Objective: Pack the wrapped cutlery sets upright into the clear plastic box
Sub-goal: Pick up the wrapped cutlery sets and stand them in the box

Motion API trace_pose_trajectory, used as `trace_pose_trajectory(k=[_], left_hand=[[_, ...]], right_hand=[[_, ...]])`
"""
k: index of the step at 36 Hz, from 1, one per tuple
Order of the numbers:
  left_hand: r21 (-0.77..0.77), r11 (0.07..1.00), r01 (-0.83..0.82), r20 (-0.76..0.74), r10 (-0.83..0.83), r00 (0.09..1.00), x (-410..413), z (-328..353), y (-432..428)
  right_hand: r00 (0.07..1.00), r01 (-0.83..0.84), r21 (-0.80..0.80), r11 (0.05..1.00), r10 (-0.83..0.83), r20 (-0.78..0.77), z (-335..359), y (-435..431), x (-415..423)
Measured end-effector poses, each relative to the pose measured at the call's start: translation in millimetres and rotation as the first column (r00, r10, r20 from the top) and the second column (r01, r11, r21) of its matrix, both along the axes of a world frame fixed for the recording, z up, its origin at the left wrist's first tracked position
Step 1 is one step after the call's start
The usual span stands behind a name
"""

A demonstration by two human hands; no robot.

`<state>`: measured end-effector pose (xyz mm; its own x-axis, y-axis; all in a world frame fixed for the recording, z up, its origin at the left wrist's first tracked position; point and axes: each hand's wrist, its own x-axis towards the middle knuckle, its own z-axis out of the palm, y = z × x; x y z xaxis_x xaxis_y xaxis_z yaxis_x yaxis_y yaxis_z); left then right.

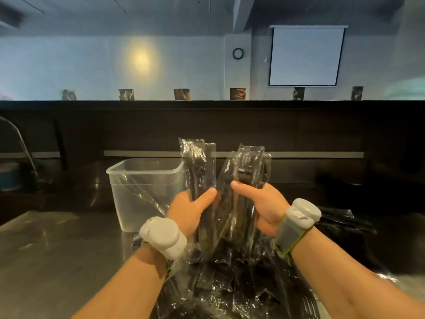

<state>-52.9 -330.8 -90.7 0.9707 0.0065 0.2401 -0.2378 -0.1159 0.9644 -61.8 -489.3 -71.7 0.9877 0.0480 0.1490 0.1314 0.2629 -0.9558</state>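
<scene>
Grip: left hand (190, 210) was curled round one bundle of wrapped cutlery sets (199, 164), thumb across the front. The right hand (259, 203) clamped a second bundle (248, 166) the same way. Both bundles stood upright, just beside each other, above the loose pile (230, 284) on the steel counter (57, 249). The clear plastic box (128, 171) sat just left of them (contents unreadable through glare). Best approach looked like loading one bundle at a time: ends level, lowered vertically against a box wall so nothing toppled.
</scene>
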Motion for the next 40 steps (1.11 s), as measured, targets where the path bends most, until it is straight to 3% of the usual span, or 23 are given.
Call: trace_pose_trajectory(k=[4,7,9,12,14,16,22,29,34,38,40], left_hand=[[-0.036,0.988,-0.15,0.256,0.155,0.954,-6,28,26],[0.121,0.939,-0.323,0.369,0.26,0.892,7,41,59],[0.377,0.845,-0.381,0.38,0.234,0.895,21,46,80],[0.688,0.604,-0.403,0.344,0.217,0.913,33,41,103],[0.729,0.503,-0.464,0.428,0.195,0.883,35,37,110],[0.726,0.485,-0.487,0.46,0.184,0.869,30,37,109],[0.728,0.54,-0.423,0.379,0.197,0.904,10,51,126],[0.672,0.699,-0.244,0.319,0.024,0.947,-45,60,161],[0.332,0.92,-0.208,0.228,0.135,0.964,-60,68,169],[0.203,0.959,-0.197,0.142,0.171,0.975,-58,81,171],[0.081,0.975,-0.209,0.101,0.201,0.974,-55,85,172]], right_hand=[[0.999,0.018,0.061,0.998,-0.017,-0.029,3,5,-4],[0.998,0.013,0.051,0.999,-0.01,-0.057,1,3,-5],[0.998,0.015,0.056,0.998,-0.011,-0.067,0,3,-3],[0.998,0.006,0.047,0.999,-0.003,-0.065,-1,4,-2],[0.998,0.0,0.053,0.999,0.003,-0.057,0,5,-4],[0.999,-0.002,0.089,0.996,0.007,-0.05,2,6,-6],[1.0,0.004,0.284,0.959,-0.004,-0.002,25,17,-9],[0.997,0.018,0.5,0.866,-0.051,0.051,74,57,3],[0.989,-0.02,0.541,0.841,-0.062,0.133,97,111,3],[0.983,-0.001,0.479,0.878,-0.087,0.162,106,157,2],[0.974,0.014,0.357,0.934,-0.094,0.207,106,171,6]])
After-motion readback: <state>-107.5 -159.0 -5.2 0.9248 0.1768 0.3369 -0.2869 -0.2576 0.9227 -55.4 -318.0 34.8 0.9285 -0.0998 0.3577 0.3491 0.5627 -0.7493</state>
